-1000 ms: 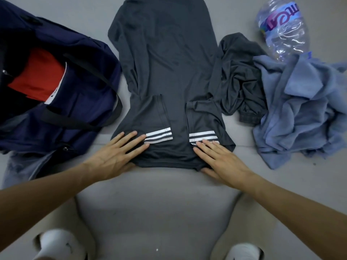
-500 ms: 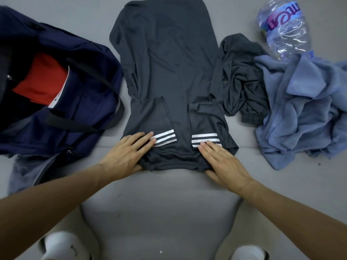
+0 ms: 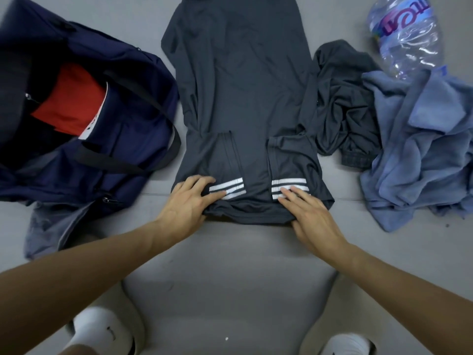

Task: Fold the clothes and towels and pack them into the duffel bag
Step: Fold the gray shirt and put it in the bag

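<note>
I count one navy duffel bag (image 3: 133,139), lying open at the left of the grey surface (image 3: 230,278), with one folded red garment (image 3: 69,103) inside it. In the middle lies one dark grey T-shirt (image 3: 243,98), spread flat with both sleeves folded in. That gives two cuffs, the left cuff (image 3: 227,188) and the right cuff (image 3: 289,185), each with three white stripes. At the right sits one crumpled blue towel (image 3: 422,149). Between it and the shirt is one bunched dark grey garment (image 3: 343,103). One plastic water bottle (image 3: 407,34) lies beyond the towel.

Two hands work the shirt's near edge. My left hand (image 3: 186,208) has its fingers curled and pinches bunched fabric at the left cuff. My right hand (image 3: 312,219) lies spread flat, with straight fingers pressing on the right cuff.
</note>
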